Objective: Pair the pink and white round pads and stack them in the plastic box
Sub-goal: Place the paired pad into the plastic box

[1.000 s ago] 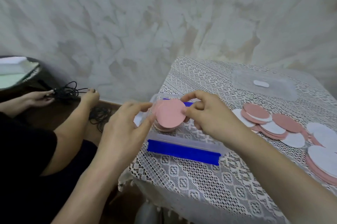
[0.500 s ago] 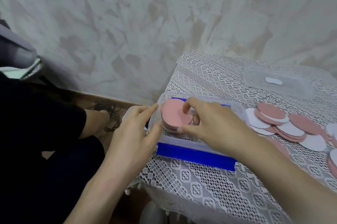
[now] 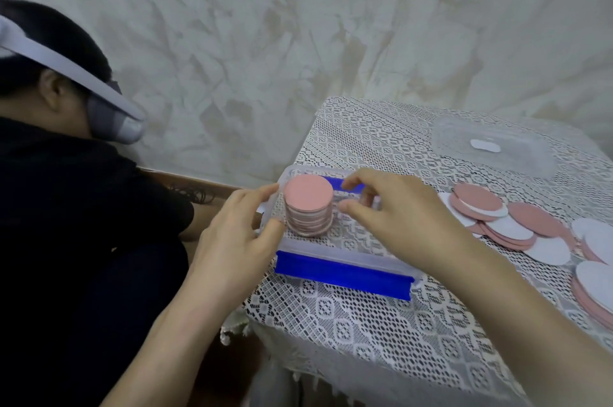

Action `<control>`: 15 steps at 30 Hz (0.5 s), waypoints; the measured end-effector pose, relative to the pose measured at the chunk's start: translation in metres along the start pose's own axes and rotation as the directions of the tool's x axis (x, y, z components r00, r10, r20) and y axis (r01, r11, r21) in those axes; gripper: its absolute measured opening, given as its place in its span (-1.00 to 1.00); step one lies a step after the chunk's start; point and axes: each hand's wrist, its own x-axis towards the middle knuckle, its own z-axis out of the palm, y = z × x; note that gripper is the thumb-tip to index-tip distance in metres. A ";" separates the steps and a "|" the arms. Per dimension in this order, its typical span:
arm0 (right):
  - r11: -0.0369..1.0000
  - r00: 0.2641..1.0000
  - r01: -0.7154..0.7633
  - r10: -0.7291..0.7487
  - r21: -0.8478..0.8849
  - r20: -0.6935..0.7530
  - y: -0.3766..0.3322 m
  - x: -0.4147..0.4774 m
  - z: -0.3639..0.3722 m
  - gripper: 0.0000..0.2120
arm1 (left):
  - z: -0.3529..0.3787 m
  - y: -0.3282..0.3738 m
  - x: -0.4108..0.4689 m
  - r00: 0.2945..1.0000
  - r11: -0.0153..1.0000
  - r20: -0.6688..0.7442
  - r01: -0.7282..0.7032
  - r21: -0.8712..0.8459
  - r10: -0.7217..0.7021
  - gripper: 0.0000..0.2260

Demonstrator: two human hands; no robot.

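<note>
A clear plastic box with blue clips stands at the table's left edge. Inside, at its left end, rises a stack of pink and white round pads with a pink one on top. My left hand is at the box's left wall, thumb and forefinger touching the wall beside the stack. My right hand hovers over the box just right of the stack, fingers curled apart and holding nothing. Loose pink and white pads lie spread on the cloth to the right.
The box's clear lid lies at the back right. More pads are piled at the right edge. A lace cloth covers the table. Another person in black with a headset sits close on the left, by the wall.
The pink pad held between both hands has come down onto the stack in the box and both hands have let go. The other person's head has leaned into view at the left.
</note>
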 end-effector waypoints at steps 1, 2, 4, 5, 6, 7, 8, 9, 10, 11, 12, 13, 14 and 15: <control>1.000 0.999 -0.022 0.021 -0.004 -0.040 0.005 -0.009 -0.007 -0.77 | 0.001 -0.001 0.000 1.000 1.000 0.003 0.014 -0.023 -0.014 -0.63; 0.999 0.995 -0.051 0.050 -0.005 -0.086 0.011 -0.019 -0.013 -0.78 | 0.002 -0.001 0.000 0.999 0.998 0.015 0.032 -0.054 -0.031 -0.63; 0.993 0.975 -0.118 0.115 -0.002 -0.190 0.024 -0.038 -0.022 -0.76 | 0.004 -0.002 0.001 0.998 0.990 0.043 0.058 -0.126 -0.053 -0.62; 0.989 0.965 -0.151 0.146 -0.006 -0.219 0.030 -0.046 -0.024 -0.72 | 0.005 -0.002 0.002 0.997 0.986 0.055 0.064 -0.152 -0.056 -0.61; 0.982 0.959 -0.186 0.180 -0.009 -0.220 0.035 -0.053 -0.025 -0.64 | 0.005 -0.001 0.002 0.996 0.984 0.063 0.070 -0.166 -0.060 -0.59; 0.974 0.955 -0.227 0.222 -0.002 -0.197 0.041 -0.060 -0.024 -0.55 | 0.007 -0.001 0.002 0.996 0.984 0.065 0.071 -0.164 -0.061 -0.57; 0.963 0.951 -0.268 0.268 0.020 -0.153 0.045 -0.065 -0.022 -0.47 | 0.008 0.000 0.001 0.996 0.987 0.062 0.068 -0.147 -0.060 -0.55; 0.952 0.947 -0.300 0.305 0.058 -0.100 0.048 -0.069 -0.020 -0.40 | 0.010 0.002 0.000 0.997 0.990 0.055 0.062 -0.129 -0.056 -0.54; 0.942 0.943 -0.321 0.327 0.102 -0.055 0.051 -0.072 -0.017 -0.36 | 0.011 0.004 -0.002 0.997 0.991 0.051 0.059 -0.120 -0.053 -0.54; 0.934 0.942 -0.326 0.334 0.149 -0.029 0.054 -0.075 -0.015 -0.36 | 0.013 0.007 -0.004 0.998 0.991 0.047 0.054 -0.122 -0.049 -0.54; 0.927 0.942 -0.324 0.334 0.190 -0.020 0.058 -0.077 -0.013 -0.39 | 0.015 0.010 -0.006 0.998 0.990 0.048 0.055 -0.128 -0.049 -0.54; 0.921 0.943 -0.318 0.331 0.225 -0.020 0.062 -0.079 -0.012 -0.42 | 0.016 0.014 -0.008 0.997 0.989 0.055 0.058 -0.133 -0.051 -0.55; 0.915 0.944 -0.312 0.329 0.256 -0.024 0.066 -0.082 -0.013 -0.47 | 0.017 0.017 -0.010 0.997 0.990 0.061 0.060 -0.130 -0.053 -0.55; 0.912 0.945 -0.306 0.326 0.275 -0.028 0.070 -0.086 -0.014 -0.52 | 0.018 0.020 -0.012 0.997 0.991 0.064 0.058 -0.120 -0.050 -0.55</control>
